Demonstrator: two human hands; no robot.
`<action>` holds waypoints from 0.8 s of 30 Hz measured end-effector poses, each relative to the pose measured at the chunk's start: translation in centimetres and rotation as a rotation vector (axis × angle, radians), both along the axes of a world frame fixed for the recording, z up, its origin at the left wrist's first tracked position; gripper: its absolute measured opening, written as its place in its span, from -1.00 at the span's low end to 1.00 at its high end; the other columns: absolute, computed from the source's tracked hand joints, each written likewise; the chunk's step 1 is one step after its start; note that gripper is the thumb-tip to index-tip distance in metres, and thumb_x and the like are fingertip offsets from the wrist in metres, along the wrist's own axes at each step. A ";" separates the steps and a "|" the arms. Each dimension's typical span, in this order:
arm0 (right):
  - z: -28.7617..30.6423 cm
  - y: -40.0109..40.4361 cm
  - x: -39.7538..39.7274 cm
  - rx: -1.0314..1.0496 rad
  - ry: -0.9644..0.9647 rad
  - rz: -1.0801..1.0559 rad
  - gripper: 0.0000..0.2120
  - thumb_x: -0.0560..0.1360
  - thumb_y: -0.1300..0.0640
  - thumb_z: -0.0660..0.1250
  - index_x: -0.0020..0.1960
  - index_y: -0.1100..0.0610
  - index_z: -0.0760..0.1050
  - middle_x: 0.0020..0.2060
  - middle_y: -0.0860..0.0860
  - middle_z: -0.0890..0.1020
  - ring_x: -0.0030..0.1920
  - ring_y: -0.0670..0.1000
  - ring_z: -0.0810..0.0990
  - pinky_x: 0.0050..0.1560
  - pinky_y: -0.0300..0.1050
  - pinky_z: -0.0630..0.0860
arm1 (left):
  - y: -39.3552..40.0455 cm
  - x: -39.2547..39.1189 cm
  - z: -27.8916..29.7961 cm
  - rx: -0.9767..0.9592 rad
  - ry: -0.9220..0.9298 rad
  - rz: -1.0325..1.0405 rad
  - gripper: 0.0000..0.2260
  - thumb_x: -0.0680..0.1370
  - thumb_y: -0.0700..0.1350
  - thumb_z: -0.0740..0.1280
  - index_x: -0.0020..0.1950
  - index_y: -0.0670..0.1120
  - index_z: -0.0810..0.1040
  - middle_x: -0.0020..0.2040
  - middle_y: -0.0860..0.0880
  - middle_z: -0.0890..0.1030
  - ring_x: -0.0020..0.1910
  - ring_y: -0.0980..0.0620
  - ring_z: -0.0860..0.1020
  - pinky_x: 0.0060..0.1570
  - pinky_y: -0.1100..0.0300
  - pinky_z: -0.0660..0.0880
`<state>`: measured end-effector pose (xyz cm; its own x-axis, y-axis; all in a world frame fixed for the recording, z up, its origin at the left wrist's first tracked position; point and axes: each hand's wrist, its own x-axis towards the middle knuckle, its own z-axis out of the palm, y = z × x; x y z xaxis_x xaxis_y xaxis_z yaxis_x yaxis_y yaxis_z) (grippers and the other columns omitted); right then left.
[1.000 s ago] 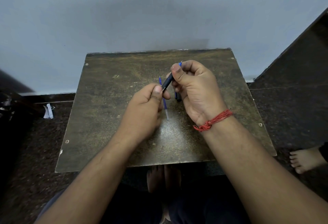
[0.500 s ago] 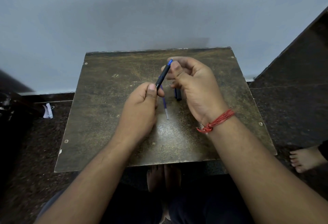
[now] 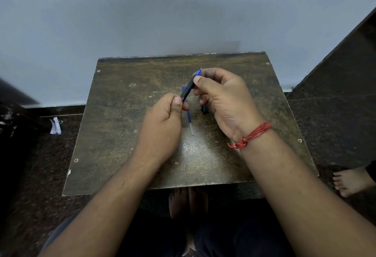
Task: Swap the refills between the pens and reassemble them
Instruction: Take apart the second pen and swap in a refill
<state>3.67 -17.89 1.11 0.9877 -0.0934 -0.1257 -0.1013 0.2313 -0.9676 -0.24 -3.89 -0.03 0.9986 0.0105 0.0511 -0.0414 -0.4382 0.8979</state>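
Both hands hold one dark pen point(image 3: 188, 89) above the small worn table point(image 3: 126, 114). The pen slants up to the right and has a blue tip with a metal point. My left hand point(image 3: 162, 122) pinches its lower end between thumb and fingers. My right hand point(image 3: 221, 97) grips the blue tip end with thumb and forefinger. A loose blue refill point(image 3: 188, 118) lies flat on the table under the pen, its clear end toward me. A second dark pen part point(image 3: 204, 110) lies on the table, mostly hidden behind my right fingers.
The table stands against a pale wall point(image 3: 162, 12). A dark floor surrounds it, with a scrap of white paper point(image 3: 55, 126) at the left. Another person's bare foot point(image 3: 350, 181) is at the right. My own feet point(image 3: 187, 199) show below the table's near edge.
The pen's tip end dipped left, then swung back up to the right. My right hand shifted its grip toward the blue tip. The loose refill has not moved.
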 end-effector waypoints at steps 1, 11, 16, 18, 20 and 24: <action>0.1 -0.1 0.0 0.019 0.006 0.016 -0.89 0.51 0.34 0.37 -0.05 0.17 0.62 -0.17 0.10 0.68 -0.25 -0.03 0.60 -0.32 -0.19 0.44 | 0.0 0.0 0.0 -0.005 0.004 0.000 -0.73 0.67 -0.02 0.12 -0.13 0.01 0.53 -0.42 0.12 0.39 -0.44 0.15 0.33 -0.36 0.13 0.30; 0.2 -0.2 -0.2 -0.024 0.022 -0.019 -0.93 0.50 0.17 0.45 -0.09 0.12 0.56 -0.23 0.06 0.64 -0.26 -0.03 0.58 -0.38 -0.18 0.43 | 0.0 0.0 0.0 -0.004 0.012 -0.006 -0.74 0.67 -0.02 0.13 -0.12 -0.01 0.54 -0.43 0.15 0.42 -0.43 0.18 0.33 -0.35 0.15 0.28; 0.2 -0.1 -0.2 -0.027 -0.002 -0.019 -0.86 0.47 0.26 0.46 -0.05 0.12 0.53 -0.29 0.01 0.66 -0.27 -0.03 0.61 -0.33 -0.13 0.44 | -0.1 -0.1 0.0 0.013 0.005 -0.008 -0.73 0.67 -0.02 0.13 -0.12 0.00 0.55 -0.43 0.16 0.44 -0.43 0.21 0.34 -0.34 0.15 0.29; 0.5 -0.2 -0.3 0.026 0.006 0.005 -0.81 0.50 0.35 0.38 0.06 0.16 0.50 -0.15 0.09 0.73 -0.15 0.04 0.68 -0.25 -0.13 0.49 | 0.0 -0.1 0.2 0.008 0.008 -0.004 -0.73 0.68 -0.03 0.12 -0.11 -0.02 0.55 -0.41 0.13 0.41 -0.43 0.17 0.34 -0.34 0.14 0.29; 0.8 -0.3 -0.4 0.085 0.020 0.037 -0.75 0.51 0.42 0.28 0.14 0.19 0.46 -0.04 0.14 0.74 -0.01 0.12 0.71 -0.18 -0.13 0.54 | 0.0 -0.2 0.3 0.009 0.014 -0.002 -0.73 0.68 -0.03 0.12 -0.10 -0.03 0.55 -0.40 0.12 0.40 -0.42 0.17 0.34 -0.34 0.14 0.29; 0.7 -0.4 -0.4 0.045 0.019 0.016 -0.81 0.52 0.32 0.34 0.11 0.16 0.48 -0.02 0.12 0.73 0.00 0.11 0.72 -0.19 -0.12 0.57 | -0.1 -0.2 0.4 0.021 0.014 -0.007 -0.73 0.68 -0.03 0.12 -0.10 -0.03 0.55 -0.39 0.10 0.41 -0.42 0.16 0.34 -0.36 0.14 0.30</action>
